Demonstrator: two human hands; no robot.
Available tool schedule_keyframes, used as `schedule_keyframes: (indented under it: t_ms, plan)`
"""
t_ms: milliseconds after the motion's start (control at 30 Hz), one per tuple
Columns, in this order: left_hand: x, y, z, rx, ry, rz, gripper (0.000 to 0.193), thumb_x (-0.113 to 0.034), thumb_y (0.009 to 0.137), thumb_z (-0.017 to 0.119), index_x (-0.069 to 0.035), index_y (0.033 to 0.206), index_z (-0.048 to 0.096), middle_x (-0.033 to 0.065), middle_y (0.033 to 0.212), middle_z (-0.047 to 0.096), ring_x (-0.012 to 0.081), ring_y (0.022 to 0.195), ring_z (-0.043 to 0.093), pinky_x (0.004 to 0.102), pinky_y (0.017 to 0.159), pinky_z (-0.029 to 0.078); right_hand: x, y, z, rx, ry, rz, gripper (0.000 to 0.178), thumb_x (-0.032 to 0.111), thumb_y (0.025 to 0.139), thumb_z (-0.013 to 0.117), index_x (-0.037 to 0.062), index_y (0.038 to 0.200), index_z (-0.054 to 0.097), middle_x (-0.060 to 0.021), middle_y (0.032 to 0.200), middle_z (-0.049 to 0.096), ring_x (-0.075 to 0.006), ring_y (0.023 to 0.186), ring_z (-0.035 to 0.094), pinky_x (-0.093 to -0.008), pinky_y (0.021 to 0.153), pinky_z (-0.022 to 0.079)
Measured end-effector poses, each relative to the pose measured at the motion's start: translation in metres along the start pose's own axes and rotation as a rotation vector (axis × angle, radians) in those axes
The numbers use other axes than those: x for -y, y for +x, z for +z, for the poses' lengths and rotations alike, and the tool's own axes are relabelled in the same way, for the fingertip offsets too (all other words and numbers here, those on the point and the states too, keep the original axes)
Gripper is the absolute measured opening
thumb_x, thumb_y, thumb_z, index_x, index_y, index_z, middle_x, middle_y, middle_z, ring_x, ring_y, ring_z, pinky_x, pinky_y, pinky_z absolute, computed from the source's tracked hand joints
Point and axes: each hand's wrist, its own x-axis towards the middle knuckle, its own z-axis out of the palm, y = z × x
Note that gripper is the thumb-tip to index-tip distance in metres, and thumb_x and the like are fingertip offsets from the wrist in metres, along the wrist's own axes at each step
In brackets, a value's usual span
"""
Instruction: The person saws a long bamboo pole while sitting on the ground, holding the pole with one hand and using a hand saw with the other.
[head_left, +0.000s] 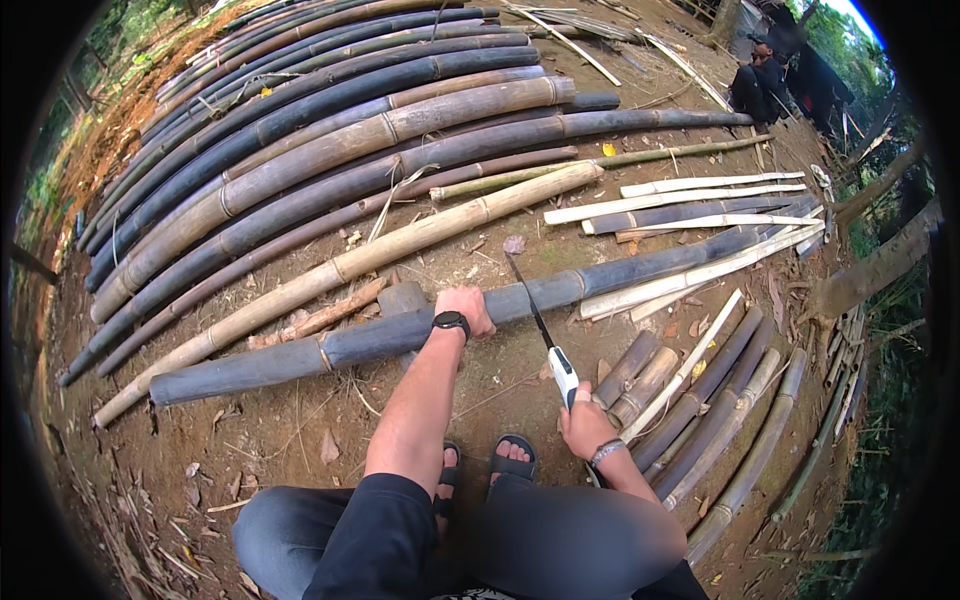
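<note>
A long dark bamboo pole [385, 338] lies across the ground in front of me, slanting up to the right. My left hand [466, 309], with a black watch at the wrist, is closed over the pole near its middle. In my right hand [587, 425] is the handle of a hand saw [563, 372], white and grey with a thin dark blade. That blade crosses the pole a little right of my left hand. Whether its teeth have cut into the bamboo cannot be seen. A short wooden block [402, 299] sits under the pole, left of my hand.
Many long bamboo poles [300, 165] lie side by side at the far left, with a pale pole [345, 268] nearer. Short cut pieces [690, 410] lie at right, below split pale strips [700, 186]. A person [762, 85] sits at the far right. My sandalled feet [512, 452] are below.
</note>
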Motion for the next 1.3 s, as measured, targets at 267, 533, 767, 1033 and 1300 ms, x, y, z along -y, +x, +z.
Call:
schedule_keyframes:
  t_ms: [267, 533, 767, 1033, 1300]
  plan:
    - [-0.007, 0.000, 0.001, -0.037, -0.017, 0.024, 0.049, -0.043, 0.061, 0.079, -0.005, 0.093, 0.075, 0.0175, 0.101, 0.074, 0.0284, 0.095, 0.072, 0.0378, 0.081, 0.058, 0.011, 0.016, -0.005, 0.004, 0.014, -0.013, 0.052, 0.015, 0.093, 0.055, -0.0140, 0.126, 0.027, -0.0357, 0.078, 0.064, -0.0523, 0.077, 0.065, -0.0574, 0.070, 0.053]
    - [-0.017, 0.007, -0.004, 0.010, 0.021, 0.034, 0.060, -0.052, 0.064, 0.080, -0.005, 0.102, 0.074, 0.0150, 0.107, 0.073, 0.0285, 0.100, 0.071, 0.0381, 0.085, 0.057, -0.010, 0.042, 0.010, -0.080, 0.024, -0.067, 0.058, 0.018, 0.093, 0.057, -0.0175, 0.128, 0.028, -0.0354, 0.076, 0.063, -0.0514, 0.074, 0.065, -0.0574, 0.067, 0.053]
    - [-0.020, 0.010, 0.005, -0.034, 0.001, 0.020, 0.059, -0.050, 0.061, 0.081, -0.005, 0.098, 0.075, 0.0157, 0.106, 0.073, 0.0265, 0.100, 0.071, 0.0363, 0.087, 0.056, -0.013, 0.027, 0.003, -0.044, 0.046, 0.022, 0.057, 0.015, 0.092, 0.057, -0.0124, 0.131, 0.025, -0.0378, 0.080, 0.062, -0.0534, 0.079, 0.064, -0.0580, 0.072, 0.052]
    - [-0.028, 0.015, -0.003, 0.021, -0.035, 0.014, 0.058, -0.049, 0.061, 0.082, -0.006, 0.099, 0.075, 0.0161, 0.103, 0.074, 0.0267, 0.097, 0.071, 0.0370, 0.084, 0.057, -0.019, 0.038, 0.005, -0.045, 0.012, 0.012, 0.056, 0.016, 0.093, 0.055, -0.0149, 0.129, 0.025, -0.0373, 0.079, 0.063, -0.0523, 0.080, 0.065, -0.0563, 0.074, 0.053]
    - [-0.016, 0.016, 0.002, 0.028, -0.019, -0.011, 0.062, -0.052, 0.061, 0.081, -0.005, 0.101, 0.075, 0.0164, 0.109, 0.072, 0.0277, 0.101, 0.070, 0.0375, 0.087, 0.057, -0.022, 0.016, -0.008, 0.006, 0.007, -0.038, 0.058, 0.013, 0.093, 0.055, -0.0179, 0.131, 0.024, -0.0379, 0.081, 0.063, -0.0518, 0.081, 0.065, -0.0565, 0.073, 0.053]
